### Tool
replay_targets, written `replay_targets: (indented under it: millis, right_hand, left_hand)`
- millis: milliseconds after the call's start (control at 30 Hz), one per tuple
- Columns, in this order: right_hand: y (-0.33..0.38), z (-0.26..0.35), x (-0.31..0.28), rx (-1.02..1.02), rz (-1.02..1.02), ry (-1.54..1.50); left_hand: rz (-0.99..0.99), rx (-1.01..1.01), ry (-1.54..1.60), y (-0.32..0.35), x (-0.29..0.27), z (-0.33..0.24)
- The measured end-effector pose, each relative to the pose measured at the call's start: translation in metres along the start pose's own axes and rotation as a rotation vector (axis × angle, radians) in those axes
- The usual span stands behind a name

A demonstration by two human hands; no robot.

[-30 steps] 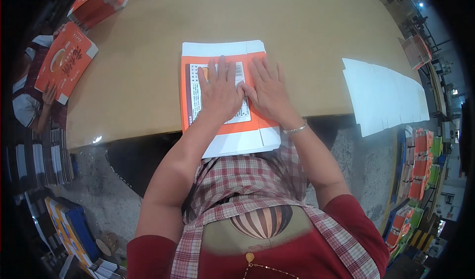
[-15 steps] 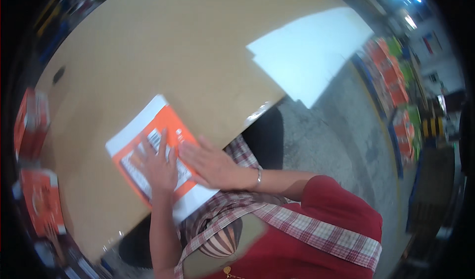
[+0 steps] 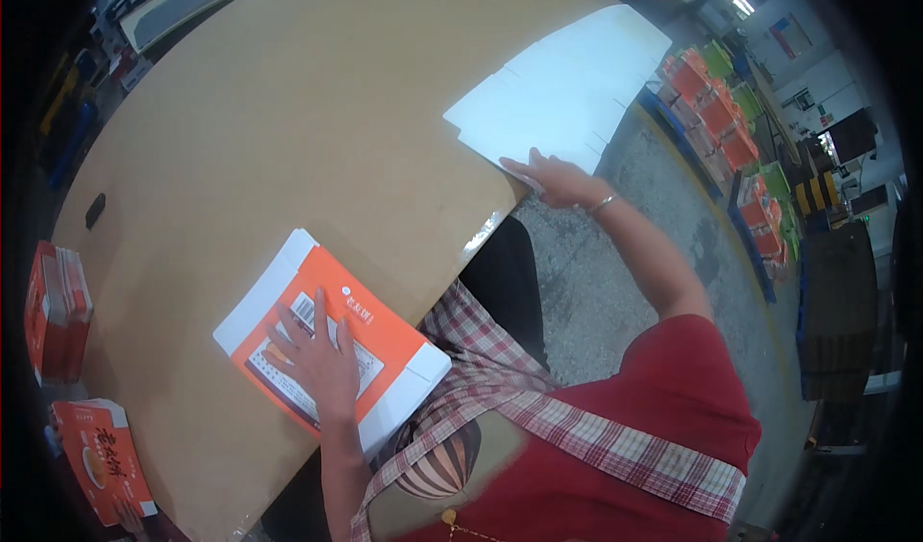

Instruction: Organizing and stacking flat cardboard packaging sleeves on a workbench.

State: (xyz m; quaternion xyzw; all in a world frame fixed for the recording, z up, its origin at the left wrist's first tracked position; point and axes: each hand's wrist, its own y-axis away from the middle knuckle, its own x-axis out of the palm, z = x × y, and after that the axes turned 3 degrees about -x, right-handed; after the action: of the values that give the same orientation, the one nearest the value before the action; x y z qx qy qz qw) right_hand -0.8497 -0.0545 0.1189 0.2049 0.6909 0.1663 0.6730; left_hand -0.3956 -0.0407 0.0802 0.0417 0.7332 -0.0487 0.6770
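Observation:
A flattened orange-and-white carton (image 3: 385, 316) lies on the table at its near edge, with a barcode and a white printed panel facing up. My left hand (image 3: 322, 364) rests flat on it, fingers spread. Farther right, a stack of white cardboard blanks (image 3: 567, 85) hangs partly over the table's right edge. At the near edge of that stack is my right hand (image 3: 558, 178), its fingers closed on the margin of a blank; the grip is partly hidden.
The brown table (image 3: 288, 128) fills the middle. Folded orange cartons (image 3: 62, 311) stand at its left rim, near a small black object (image 3: 95, 211). At lower left another person's hand (image 3: 128, 515) holds an orange carton (image 3: 101, 455). Orange and green cartons (image 3: 711, 104) are stacked beyond the floor at right.
My right hand has left the orange carton and moved right and away to the white blanks. My left hand stays on the carton. The view has shifted slightly.

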Motion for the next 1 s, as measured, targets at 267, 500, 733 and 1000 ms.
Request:
replay_targets:
  millis: [267, 500, 733, 1000]
  right_hand:
    - [0.057, 0.096, -0.080, -0.590, -0.770, -0.973]
    - [0.059, 0.224, -0.031, -0.572, -0.349, -1.496]
    - [0.019, 0.246, 0.042, -0.503, -0.203, -0.989]
    - [0.010, 0.246, 0.049, -0.470, -0.362, -0.605]
  left_hand:
    - [-0.108, 0.010, 0.099, -0.003, 0.015, 0.012]
    - [-0.230, -0.060, 1.329, -0.025, 0.051, 0.050]
    - [-0.014, -0.305, 1.313, -0.035, 0.027, 0.054]
    - [-0.334, -0.304, -0.023, -0.015, 0.006, 0.028]
